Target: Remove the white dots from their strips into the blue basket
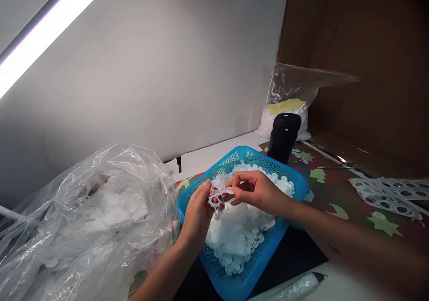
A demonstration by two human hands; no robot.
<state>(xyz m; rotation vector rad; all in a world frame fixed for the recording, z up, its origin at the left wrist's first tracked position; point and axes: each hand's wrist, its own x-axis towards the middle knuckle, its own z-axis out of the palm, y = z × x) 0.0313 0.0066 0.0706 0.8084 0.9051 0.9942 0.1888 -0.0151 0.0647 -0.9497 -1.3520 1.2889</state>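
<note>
My left hand (199,216) and my right hand (250,189) pinch a small scrap of white perforated sheet (217,198) between them, above a blue plastic basket (268,167). The scrap has round holes and looks torn or stretched. The basket holds a heaped pile of white paper-like discs (237,234), and both hands hover over that pile. My fingers hide part of the scrap.
A crumpled clear plastic bag (90,216) of white discs lies to the left. Behind stand a black cylinder (283,138) and a labelled bag of white pieces (288,113). A holed white sheet (385,196) and a thin metal tool (335,166) rest on a leaf-patterned mat (335,202).
</note>
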